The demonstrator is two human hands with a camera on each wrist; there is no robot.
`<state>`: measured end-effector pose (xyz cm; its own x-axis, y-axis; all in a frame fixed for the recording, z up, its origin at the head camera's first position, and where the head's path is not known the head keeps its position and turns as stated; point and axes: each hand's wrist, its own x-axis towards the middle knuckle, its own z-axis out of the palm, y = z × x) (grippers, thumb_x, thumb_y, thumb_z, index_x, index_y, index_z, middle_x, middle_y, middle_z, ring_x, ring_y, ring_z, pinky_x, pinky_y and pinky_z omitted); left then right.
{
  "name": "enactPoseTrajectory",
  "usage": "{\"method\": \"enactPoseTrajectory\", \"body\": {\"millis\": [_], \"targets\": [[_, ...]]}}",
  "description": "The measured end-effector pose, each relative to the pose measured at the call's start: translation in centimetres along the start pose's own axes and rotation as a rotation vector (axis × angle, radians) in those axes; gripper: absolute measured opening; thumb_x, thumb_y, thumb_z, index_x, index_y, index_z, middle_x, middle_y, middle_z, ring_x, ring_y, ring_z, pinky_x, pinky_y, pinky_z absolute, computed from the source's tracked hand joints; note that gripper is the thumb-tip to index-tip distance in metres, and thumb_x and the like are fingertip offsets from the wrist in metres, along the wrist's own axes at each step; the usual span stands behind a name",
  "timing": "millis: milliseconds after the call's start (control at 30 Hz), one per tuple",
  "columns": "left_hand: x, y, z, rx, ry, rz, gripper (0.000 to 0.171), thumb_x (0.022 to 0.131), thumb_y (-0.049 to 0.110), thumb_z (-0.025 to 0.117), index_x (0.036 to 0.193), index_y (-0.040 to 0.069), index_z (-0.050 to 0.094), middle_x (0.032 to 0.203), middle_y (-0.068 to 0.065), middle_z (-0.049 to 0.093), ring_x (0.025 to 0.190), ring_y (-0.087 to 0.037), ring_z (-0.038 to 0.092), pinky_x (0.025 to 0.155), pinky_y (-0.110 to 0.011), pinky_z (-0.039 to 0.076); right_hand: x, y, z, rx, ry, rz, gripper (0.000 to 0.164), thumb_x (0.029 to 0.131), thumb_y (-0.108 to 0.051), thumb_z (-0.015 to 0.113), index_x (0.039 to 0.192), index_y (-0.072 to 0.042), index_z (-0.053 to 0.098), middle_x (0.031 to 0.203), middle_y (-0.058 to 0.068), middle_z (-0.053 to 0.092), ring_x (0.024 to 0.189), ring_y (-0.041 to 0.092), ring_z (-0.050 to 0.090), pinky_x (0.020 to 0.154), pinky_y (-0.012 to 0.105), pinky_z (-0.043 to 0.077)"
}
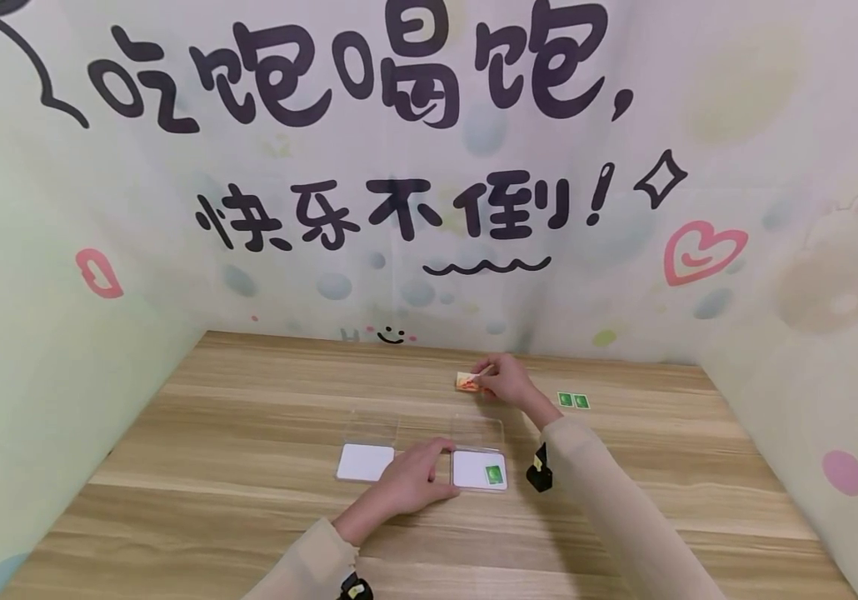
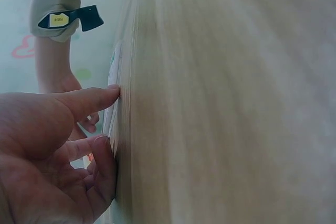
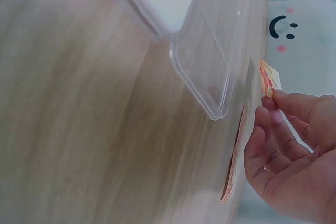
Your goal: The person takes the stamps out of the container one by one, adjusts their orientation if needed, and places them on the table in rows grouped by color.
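Note:
Two hinged clear plastic cases lie side by side, lids folded back, each with a white insert. My left hand (image 1: 416,477) grips the left side of the right-hand case (image 1: 470,471), thumb at its near edge and a finger at its far edge. A small green stamp-like piece (image 1: 493,475) lies on that case's insert. The left-hand case (image 1: 364,462) is partly behind my left hand. Beyond the lids, my right hand (image 1: 506,382) pinches a small orange-and-red stamp-like piece (image 3: 268,80) between thumb and fingertip. Another orange-edged piece (image 3: 233,158) lies on the table below that hand.
Two green stamp-like pieces (image 1: 574,400) lie together to the right of my right hand. Clear lids (image 1: 477,432) stretch out behind the cases. A printed cloth wall (image 1: 369,292) borders the back of the wooden table (image 1: 249,433).

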<state>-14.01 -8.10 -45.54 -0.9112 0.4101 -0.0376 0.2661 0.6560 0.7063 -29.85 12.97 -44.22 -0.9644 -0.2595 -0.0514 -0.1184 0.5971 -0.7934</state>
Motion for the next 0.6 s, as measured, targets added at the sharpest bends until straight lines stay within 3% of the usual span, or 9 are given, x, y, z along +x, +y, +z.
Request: {"method": "enactPoseTrajectory", "body": {"millis": [600], "targets": [[0.19,-0.36,0.14,0.010,-0.005,-0.007,0.058,0.093,0.031,0.081,0.142,0.008,0.058,0.080,0.003,0.051,0.065,-0.009,0.043,0.058,-0.025,0.034,0.91,0.78,0.50,-0.059,0.008,0.014,0.013,0.101,-0.005,0.070,0.110,0.004,0.072,0.095,0.015,0.073,0.067,0.018,0.061,0.059,0.024,0.048]]}}
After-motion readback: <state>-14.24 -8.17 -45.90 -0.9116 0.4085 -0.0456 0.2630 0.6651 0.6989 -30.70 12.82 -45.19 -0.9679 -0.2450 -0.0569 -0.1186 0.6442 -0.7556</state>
